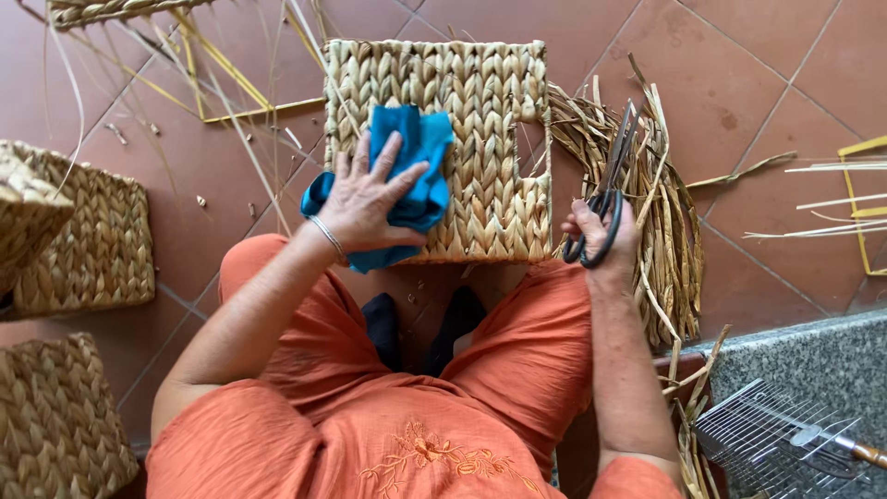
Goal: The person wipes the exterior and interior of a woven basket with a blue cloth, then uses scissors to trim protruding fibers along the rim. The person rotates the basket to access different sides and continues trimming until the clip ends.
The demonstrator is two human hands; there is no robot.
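Note:
A square woven straw basket (480, 92) rests against my knees on the tiled floor, with a handle slot on its right side. My left hand (368, 199) lies flat, fingers spread, pressing a blue cloth (420, 152) onto the basket's face. My right hand (605, 231) is closed around the black handles of a pair of scissors (614, 171), blades pointing up and away, just right of the basket. I sit in orange clothes with black socks showing between my knees.
A bundle of dried straw strands (665, 212) curls on the floor at the right. More woven baskets (92, 249) stand at the left and lower left (55, 416). Yellow strips (222, 65) lie at the back. A wire rack (776, 444) sits on a grey stone ledge.

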